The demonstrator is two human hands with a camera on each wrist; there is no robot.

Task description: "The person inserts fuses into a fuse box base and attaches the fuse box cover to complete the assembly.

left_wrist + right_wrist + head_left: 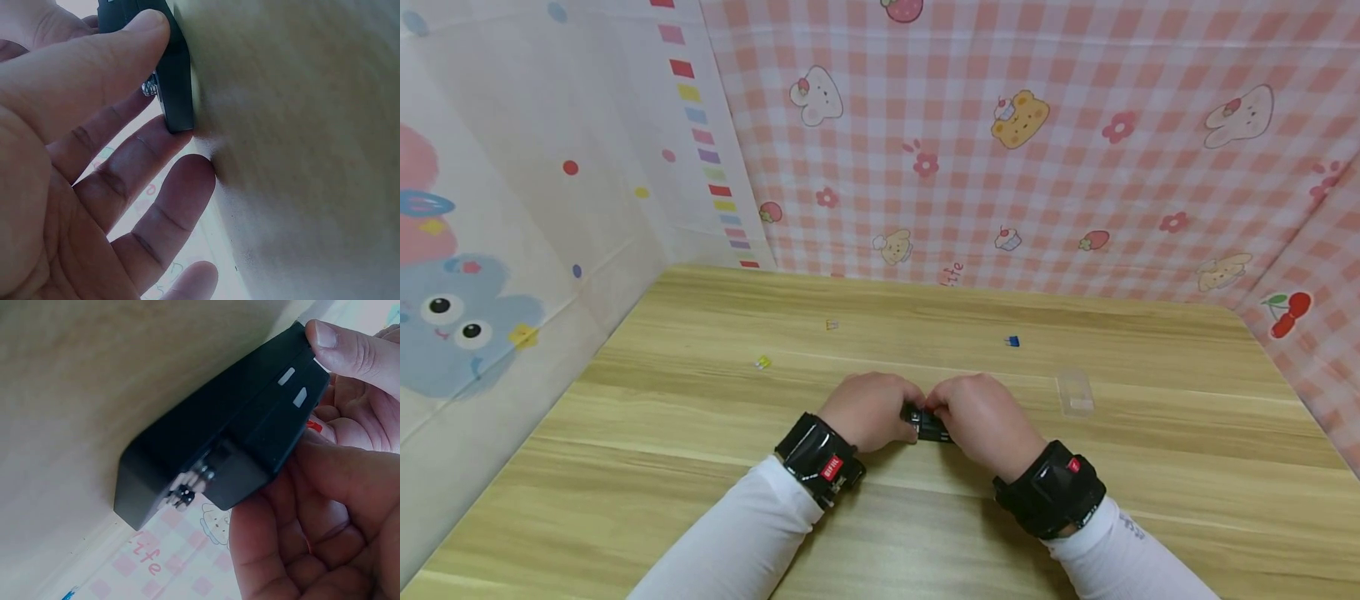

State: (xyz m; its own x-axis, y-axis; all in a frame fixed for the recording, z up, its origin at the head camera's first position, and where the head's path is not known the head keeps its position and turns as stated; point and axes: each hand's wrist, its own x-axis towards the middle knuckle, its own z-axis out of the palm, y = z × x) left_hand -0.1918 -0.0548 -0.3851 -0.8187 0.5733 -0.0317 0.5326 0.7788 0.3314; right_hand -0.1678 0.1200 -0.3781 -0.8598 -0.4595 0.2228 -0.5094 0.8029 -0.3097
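In the head view my left hand (874, 410) and right hand (985, 417) meet over a small black fuse block (932, 427). My left thumb (140, 34) presses one side of the block while fingers lie behind it. Seen from the right wrist, the block (194, 419) shows metal terminals at its near end and light slots along its side. My right thumb and forefinger pinch a small red piece (314, 426), like a blade fuse, at the block's upper face. Most of that piece is hidden by fingers.
Loose on the wood-grain table (647, 467) are a blue blade fuse (1012, 341), a yellow one (763, 362) and a pale clear-orange one (832, 325). A clear plastic cover (1077, 393) lies to the right of the hands. Printed cloth (1000, 183) hangs behind the table.
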